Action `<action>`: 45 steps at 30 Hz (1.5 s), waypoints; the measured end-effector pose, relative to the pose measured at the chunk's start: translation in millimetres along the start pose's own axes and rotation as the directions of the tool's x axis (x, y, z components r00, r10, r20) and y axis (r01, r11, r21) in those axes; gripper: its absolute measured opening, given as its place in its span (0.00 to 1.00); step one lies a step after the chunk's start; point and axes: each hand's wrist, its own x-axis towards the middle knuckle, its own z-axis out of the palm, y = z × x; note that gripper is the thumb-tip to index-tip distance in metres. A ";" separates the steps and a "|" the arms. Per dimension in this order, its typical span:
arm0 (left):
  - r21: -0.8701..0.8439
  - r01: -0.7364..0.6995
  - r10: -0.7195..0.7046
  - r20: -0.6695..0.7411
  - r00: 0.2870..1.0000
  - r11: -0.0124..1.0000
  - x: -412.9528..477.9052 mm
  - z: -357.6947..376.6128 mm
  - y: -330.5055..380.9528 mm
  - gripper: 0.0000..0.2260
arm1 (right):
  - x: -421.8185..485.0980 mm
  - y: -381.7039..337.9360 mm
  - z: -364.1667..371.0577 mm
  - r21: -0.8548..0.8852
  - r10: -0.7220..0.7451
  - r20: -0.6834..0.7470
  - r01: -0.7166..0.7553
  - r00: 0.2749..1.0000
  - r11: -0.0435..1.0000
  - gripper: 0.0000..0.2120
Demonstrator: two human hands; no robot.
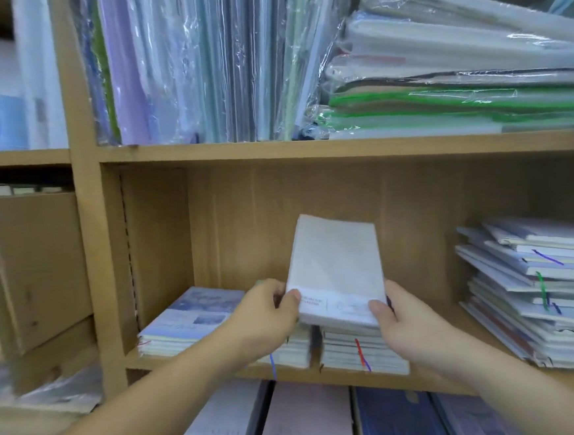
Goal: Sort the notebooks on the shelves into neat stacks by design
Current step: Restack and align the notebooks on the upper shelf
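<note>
My left hand (pixel 266 316) and right hand (pixel 410 324) each keep a closed grip on a near corner of the pale notebook (pixel 337 268), tilted above the middle stack (pixel 361 352) on the shelf (pixel 135 361), so I judge I'm mid-placing and must lower it squarely.

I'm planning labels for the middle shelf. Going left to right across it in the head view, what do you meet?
Blue-covered stack → left hand → white notebook, gripped by both hands → right hand → untidy stack with coloured ribbons.
</note>
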 end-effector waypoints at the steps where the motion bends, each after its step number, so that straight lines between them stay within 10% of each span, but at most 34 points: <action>1: 0.001 0.024 -0.024 -0.006 1.000 1.000 -6.5 -12.5 -3.5 0.15 | 1.2 -10.6 6.3 -0.006 0.004 0.006 -0.004 1.000 1.000 0.11; 18: -0.118 0.520 -0.532 -0.124 0.838 0.846 -28.9 -163.6 -129.4 0.18 | 90.2 -151.8 177.6 0.119 0.270 0.375 -0.335 0.887 0.935 0.16; 27: -0.136 0.501 -0.519 -0.219 0.826 0.855 10.6 -150.3 -166.8 0.17 | 120.6 -151.5 210.9 0.124 0.369 0.187 -0.394 0.910 0.910 0.11; 38: 0.231 0.422 -0.380 -0.205 0.902 0.876 -2.6 -151.9 -192.1 0.15 | 108.7 -151.9 202.6 -0.189 0.313 0.332 -0.263 0.890 0.946 0.12; 45: 0.375 0.305 -0.369 0.112 0.922 0.875 -15.5 -168.4 -208.5 0.12 | 89.5 -138.3 207.5 -0.189 0.341 0.459 -0.285 0.821 0.940 0.16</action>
